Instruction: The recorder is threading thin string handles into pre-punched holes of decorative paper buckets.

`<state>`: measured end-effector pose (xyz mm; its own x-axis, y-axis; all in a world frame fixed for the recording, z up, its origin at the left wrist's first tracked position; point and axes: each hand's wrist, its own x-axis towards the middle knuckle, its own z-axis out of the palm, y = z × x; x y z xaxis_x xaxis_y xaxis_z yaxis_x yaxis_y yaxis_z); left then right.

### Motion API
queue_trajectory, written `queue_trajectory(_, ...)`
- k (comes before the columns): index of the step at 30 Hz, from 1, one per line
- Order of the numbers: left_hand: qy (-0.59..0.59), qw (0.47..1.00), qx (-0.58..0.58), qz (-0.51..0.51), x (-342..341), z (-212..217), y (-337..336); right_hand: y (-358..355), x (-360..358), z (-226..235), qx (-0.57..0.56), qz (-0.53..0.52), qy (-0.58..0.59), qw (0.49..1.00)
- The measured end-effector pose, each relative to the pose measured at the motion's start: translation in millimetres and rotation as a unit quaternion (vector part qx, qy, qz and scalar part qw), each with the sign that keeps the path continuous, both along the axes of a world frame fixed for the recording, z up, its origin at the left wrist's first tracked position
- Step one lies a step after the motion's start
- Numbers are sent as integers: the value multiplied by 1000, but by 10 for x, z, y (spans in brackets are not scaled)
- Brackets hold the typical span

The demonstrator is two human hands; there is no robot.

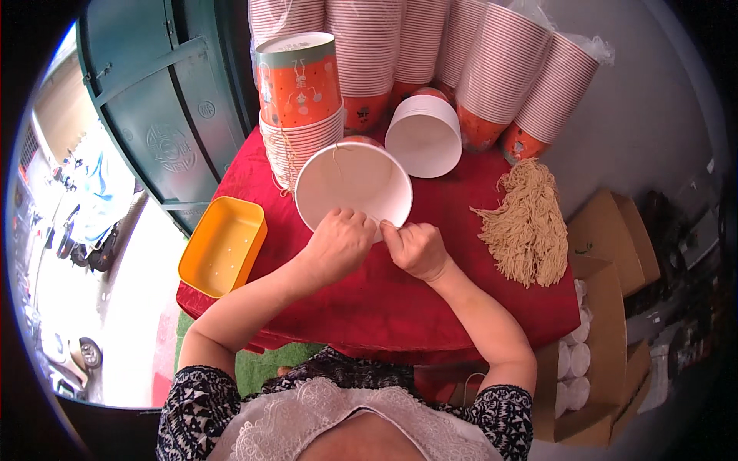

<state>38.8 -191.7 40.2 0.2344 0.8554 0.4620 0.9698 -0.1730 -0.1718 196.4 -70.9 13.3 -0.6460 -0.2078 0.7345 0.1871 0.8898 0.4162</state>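
On the red table (461,300), the white-lined cup (357,178) tilted its mouth toward six o'clock, its long axis twelve-to-six; the right hand (417,247) pinched its five-o'clock rim, the left hand (340,240) curled, its hold hidden.

Stacked paper tubs (365,54) suggest a small workshop.

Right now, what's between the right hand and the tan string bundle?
A strip of red tablecloth separates the right hand from the tan string bundle, head view.
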Motion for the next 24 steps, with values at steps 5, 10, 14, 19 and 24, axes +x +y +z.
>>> queue_trajectory(5,-5,1000,-19,0,70,-156,13,2,72,-150,-19,-7,-29,999)
queue_trajectory(10,-92,995,-27,-11,114,-405,87,-80,217,-180,-100,-69,-92,988)
queue_trajectory(14,-101,994,-51,2,123,-518,118,-162,333,-49,-309,-123,-181,926)
queue_trajectory(19,-286,951,-113,21,116,-493,182,-86,360,-50,-403,-152,-207,878)
queue_trajectory(24,-360,925,-124,-2,114,-457,245,-105,316,-95,-423,-175,-238,856)
